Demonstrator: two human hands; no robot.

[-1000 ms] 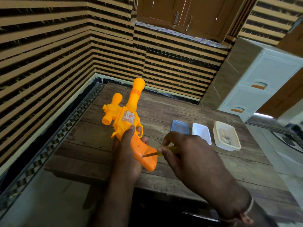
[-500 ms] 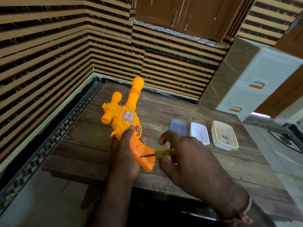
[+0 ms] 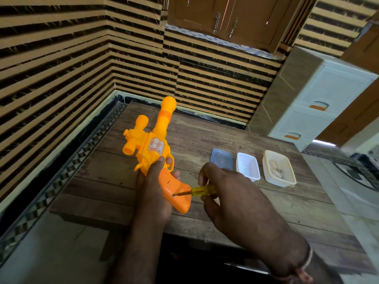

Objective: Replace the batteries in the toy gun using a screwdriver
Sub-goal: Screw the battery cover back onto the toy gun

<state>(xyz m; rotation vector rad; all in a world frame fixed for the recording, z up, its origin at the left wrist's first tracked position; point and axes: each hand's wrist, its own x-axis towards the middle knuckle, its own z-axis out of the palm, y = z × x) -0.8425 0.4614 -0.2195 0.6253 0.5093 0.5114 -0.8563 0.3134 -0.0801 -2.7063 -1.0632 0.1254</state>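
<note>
An orange and yellow toy gun (image 3: 152, 147) is held above the wooden table (image 3: 205, 140), its barrel pointing away from me. My left hand (image 3: 152, 189) grips it around the top of the orange handle, thumb up on the yellow body. My right hand (image 3: 231, 193) pinches a screwdriver with a clear yellow handle (image 3: 203, 190). The metal tip sits on a screw in the orange handle, near its lower end. No batteries are plainly visible.
To the right on the table stand a blue-lidded box (image 3: 222, 158), an open white box (image 3: 248, 166) and a cream box (image 3: 279, 168) with small items inside. A white drawer unit (image 3: 320, 107) stands at the back right. Striped walls close in the left and back.
My right hand's fingers have shifted around the screwdriver handle, and more of the handle now shows. The tip stays on the same screw. The gun and my left hand have barely moved.
</note>
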